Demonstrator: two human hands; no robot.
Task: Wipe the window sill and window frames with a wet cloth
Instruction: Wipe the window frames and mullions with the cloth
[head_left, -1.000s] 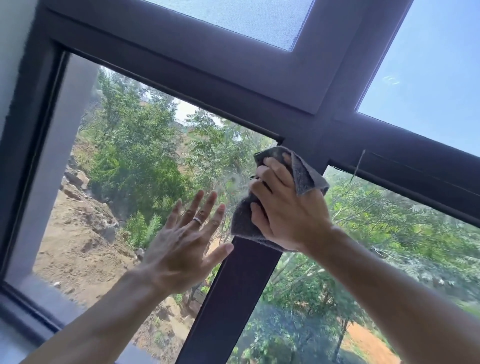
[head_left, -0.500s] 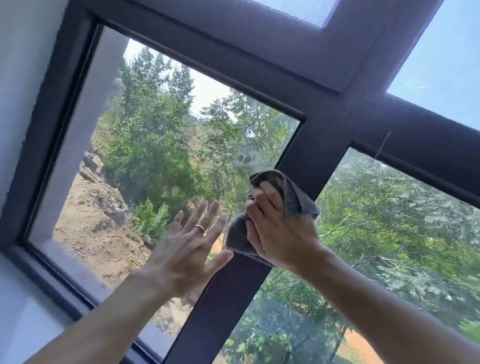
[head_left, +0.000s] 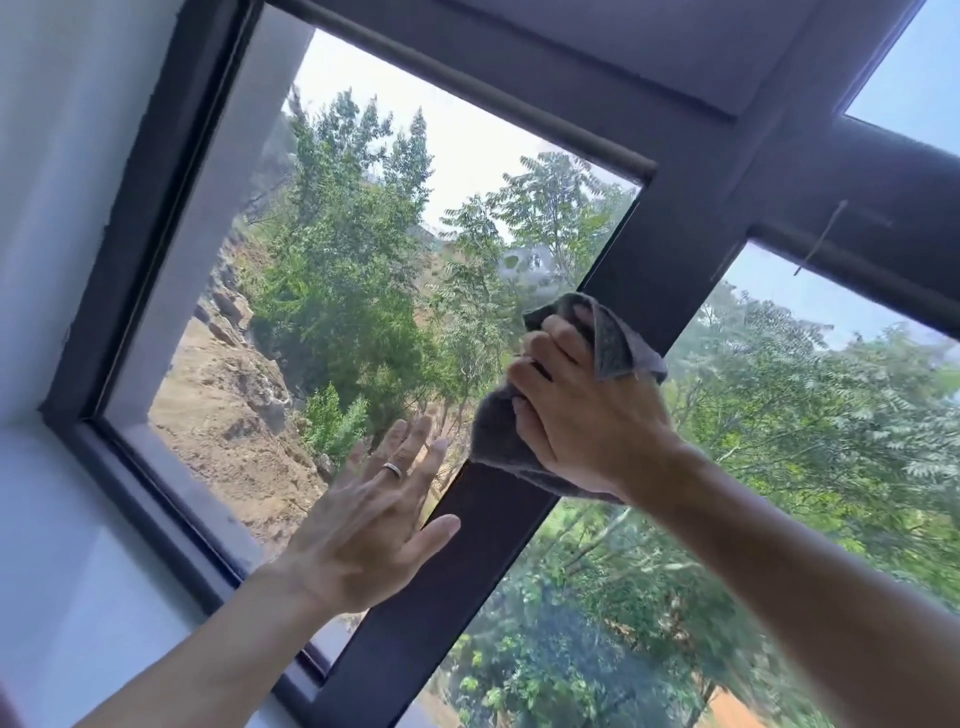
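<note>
Moved: since a second ago the right hand (head_left: 587, 410) and grey cloth (head_left: 613, 343) have slid down the dark upright frame bar (head_left: 467, 587), away from the crossing.
White sill (head_left: 62, 545): lower left, under the frame's corner.
Left hand (head_left: 371, 525): flat on the glass pane (head_left: 363, 249), fingers straight and spread, silver ring (head_left: 392, 469) showing.
Bar axis: runs lower left to upper right.
Right hand: fingers curled, gripping the crumpled cloth against the bar.
Outside: trees, earth bank.

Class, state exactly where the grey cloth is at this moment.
In the head view, right of centre, the grey cloth lies against the dark upright frame bar under the right hand.
</note>
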